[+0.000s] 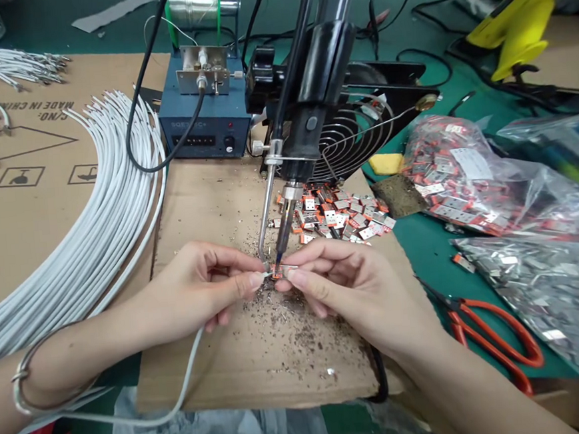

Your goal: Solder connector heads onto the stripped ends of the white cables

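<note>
My left hand pinches the end of a white cable, whose length loops down and away to the left. Between thumb and fingers, my right hand holds a small USB connector with an orange end. Cable end and connector meet under the tip of a soldering iron, which is mounted on a stand and points downward. Beside the iron, a thin metal solder feed tube comes down to the same spot. Whether the wires touch the connector's contacts is too small to tell.
Behind my right hand lies a pile of USB connectors before a black fan. A bundle of white cables lies left. A blue solder feeder stands behind. Red-handled scissors and bags of metal parts lie right.
</note>
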`<state>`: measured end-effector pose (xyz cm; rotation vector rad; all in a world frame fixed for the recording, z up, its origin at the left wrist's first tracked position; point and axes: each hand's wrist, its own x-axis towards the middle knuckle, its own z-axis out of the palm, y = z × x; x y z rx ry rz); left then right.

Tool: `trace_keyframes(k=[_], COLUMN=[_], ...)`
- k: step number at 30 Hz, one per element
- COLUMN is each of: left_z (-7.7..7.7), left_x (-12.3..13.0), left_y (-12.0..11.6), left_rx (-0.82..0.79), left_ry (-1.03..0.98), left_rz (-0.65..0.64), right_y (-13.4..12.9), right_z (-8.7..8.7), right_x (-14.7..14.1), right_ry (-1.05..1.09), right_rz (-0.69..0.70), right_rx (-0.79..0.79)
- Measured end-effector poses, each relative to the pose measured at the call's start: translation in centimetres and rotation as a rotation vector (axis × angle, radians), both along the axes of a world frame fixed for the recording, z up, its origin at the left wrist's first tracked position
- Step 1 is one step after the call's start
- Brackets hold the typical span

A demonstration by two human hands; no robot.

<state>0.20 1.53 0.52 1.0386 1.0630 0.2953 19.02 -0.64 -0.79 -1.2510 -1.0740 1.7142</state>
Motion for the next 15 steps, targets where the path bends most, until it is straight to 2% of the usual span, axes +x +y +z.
trace_keyframes(k=[8, 15], left_z=[0.19, 0.19], left_x=[0.11, 0.06], left_y=[0.24, -0.04], left_rx=[0.009, 0.043], left_ry=[0.032, 0.058], left_rz=[0.017, -0.017], right_y=[0.07, -0.04], right_z=[0.01, 0.01], right_x=[-0.25, -0.27], right_ry=[-0.041, -0.054], right_rz=[-0.009, -0.01], right_rx=[-0.008, 0.01])
